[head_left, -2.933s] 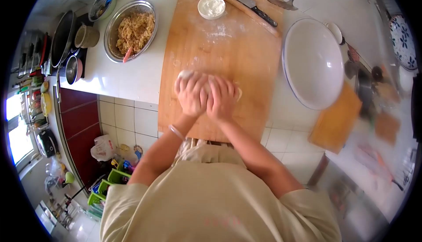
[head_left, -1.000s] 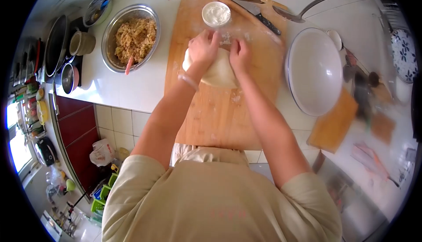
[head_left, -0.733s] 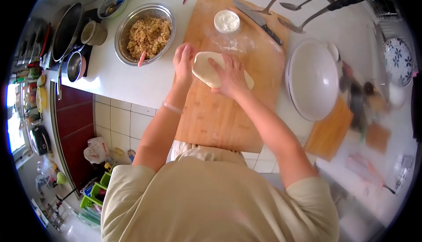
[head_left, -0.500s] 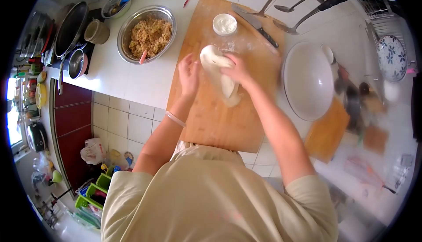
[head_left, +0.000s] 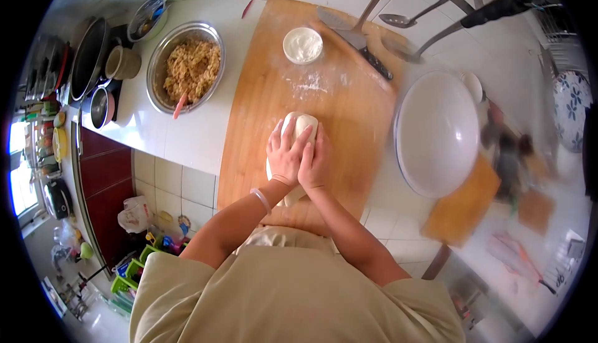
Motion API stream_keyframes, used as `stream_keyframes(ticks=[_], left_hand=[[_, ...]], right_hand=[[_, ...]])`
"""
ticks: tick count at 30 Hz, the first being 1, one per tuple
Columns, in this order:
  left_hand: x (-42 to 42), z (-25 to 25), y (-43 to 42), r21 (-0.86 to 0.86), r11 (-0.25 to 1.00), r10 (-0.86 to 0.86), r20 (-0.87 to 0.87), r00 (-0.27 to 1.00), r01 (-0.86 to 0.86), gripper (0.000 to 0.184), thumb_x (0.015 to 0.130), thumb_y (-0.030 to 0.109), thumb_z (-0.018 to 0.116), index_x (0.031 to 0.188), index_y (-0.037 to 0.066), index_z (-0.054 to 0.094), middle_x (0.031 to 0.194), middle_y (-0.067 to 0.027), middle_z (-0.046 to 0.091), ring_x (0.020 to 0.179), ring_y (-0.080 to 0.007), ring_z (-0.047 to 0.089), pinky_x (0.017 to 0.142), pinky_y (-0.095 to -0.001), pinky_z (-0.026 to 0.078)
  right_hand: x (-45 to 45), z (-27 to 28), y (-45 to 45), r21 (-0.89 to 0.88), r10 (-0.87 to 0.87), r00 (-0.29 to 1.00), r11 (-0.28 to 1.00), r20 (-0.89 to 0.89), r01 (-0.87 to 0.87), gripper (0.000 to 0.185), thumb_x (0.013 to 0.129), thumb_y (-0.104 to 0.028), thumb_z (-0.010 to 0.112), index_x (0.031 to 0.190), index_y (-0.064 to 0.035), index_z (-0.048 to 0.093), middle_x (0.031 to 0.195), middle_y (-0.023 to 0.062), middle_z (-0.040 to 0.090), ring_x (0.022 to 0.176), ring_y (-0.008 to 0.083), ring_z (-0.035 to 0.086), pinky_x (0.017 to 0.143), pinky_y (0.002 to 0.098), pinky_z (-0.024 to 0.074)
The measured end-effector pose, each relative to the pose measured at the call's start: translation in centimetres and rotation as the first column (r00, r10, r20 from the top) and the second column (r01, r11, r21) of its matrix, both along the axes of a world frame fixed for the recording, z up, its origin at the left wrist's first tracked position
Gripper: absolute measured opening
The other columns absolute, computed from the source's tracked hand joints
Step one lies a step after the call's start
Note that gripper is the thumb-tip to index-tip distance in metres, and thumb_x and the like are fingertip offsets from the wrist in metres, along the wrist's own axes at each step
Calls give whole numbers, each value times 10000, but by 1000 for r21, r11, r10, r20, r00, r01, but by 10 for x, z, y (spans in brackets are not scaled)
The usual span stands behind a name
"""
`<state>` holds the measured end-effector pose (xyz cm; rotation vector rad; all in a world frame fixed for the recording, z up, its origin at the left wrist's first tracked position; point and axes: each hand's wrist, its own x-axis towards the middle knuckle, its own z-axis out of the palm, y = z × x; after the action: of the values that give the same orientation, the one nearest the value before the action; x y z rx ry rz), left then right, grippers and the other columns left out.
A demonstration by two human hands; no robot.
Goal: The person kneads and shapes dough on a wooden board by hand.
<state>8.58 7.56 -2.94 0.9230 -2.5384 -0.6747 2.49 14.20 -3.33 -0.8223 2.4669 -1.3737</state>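
A blown-out window [head_left: 22, 184] glares at left, while the fisheye-bent right side blurs.

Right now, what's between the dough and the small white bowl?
In the head view, scattered white powder on the wooden board lies between the dough and small white bowl.

"What's worn up top?"
"A beige shirt [head_left: 286, 287] with loose short sleeves [head_left: 423, 309]; faint pinkish marking [head_left: 308, 313] on its front, too blurred to read."
"Any jewellery?"
"A thin, whitish bangle [head_left: 261, 201] round the left wrist [head_left: 279, 186]."
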Motion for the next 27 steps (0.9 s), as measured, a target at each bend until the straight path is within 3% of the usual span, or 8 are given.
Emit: stream_keyframes(ticks=[6,12,14,16,18,20,23,27], left_hand=[[-50,4,-43,72,997,3,24,1000,-5,480,909,431,629,1372,303,609,1490,-81,480,1354,-365,426,1084,-516,351],[-69,12,-72,303,944,98,125,987,-133,639,874,546,639,1434,246,566,1452,-101,526,1353,-352,450,1108,-504,365],[-61,5,-99,874,448,309,48,950,-190,697,870,598,618,1457,229,547,1415,-113,563,1296,-359,526,1085,-476,421],[-41,46,-102,840,512,310,12,951,-177,652,874,581,618,1414,214,597,1400,-133,576,1222,-374,592,1043,-434,473],[-11,75,-73,474,869,44,214,976,-143,570,879,530,616,1337,194,665,1403,-151,571,1219,-386,590,1038,-421,479],[21,46,-40,394,914,153,-111,982,-98,393,926,294,581,1246,105,706,1365,-221,583,1189,-373,609,1022,-444,471],[61,30,16,257,964,148,-332,932,-62,426,971,271,490,1327,69,610,1470,-259,451,1340,-473,444,1118,-532,366],[98,-22,47,131,990,98,-414,905,-48,502,1021,380,391,1421,101,513,1530,-263,385,1401,-513,372,1137,-608,311]], right_hand=[[-47,-16,-38,38,-136,990,990,36,134,525,985,-309,447,1373,34,535,1345,267,578,1206,438,568,1014,497,460],[-76,-3,-49,153,-167,890,982,424,111,462,1005,-351,489,1276,-5,632,1144,239,678,1058,389,639,950,458,491],[-47,1,-31,-307,-75,948,935,309,174,404,1043,-331,493,1231,-11,651,1099,183,694,1014,314,657,917,406,495],[-7,58,-10,-429,22,959,897,282,106,329,1060,-284,506,1168,-14,659,1094,129,679,1017,233,632,896,364,485],[13,63,5,-395,174,916,919,362,-18,298,1050,-274,530,1120,-15,661,1117,107,666,1043,197,616,890,347,481],[18,57,9,-432,200,868,901,455,19,266,1026,-255,565,1134,-32,661,1139,132,662,1063,242,623,889,369,487],[32,42,18,-76,144,982,985,-123,-154,318,990,-296,548,1195,-79,656,1214,180,633,1124,369,583,992,490,427],[60,33,48,-20,202,931,976,-305,-219,395,993,-360,489,1257,-110,643,1352,190,582,1223,380,548,1047,541,364]])
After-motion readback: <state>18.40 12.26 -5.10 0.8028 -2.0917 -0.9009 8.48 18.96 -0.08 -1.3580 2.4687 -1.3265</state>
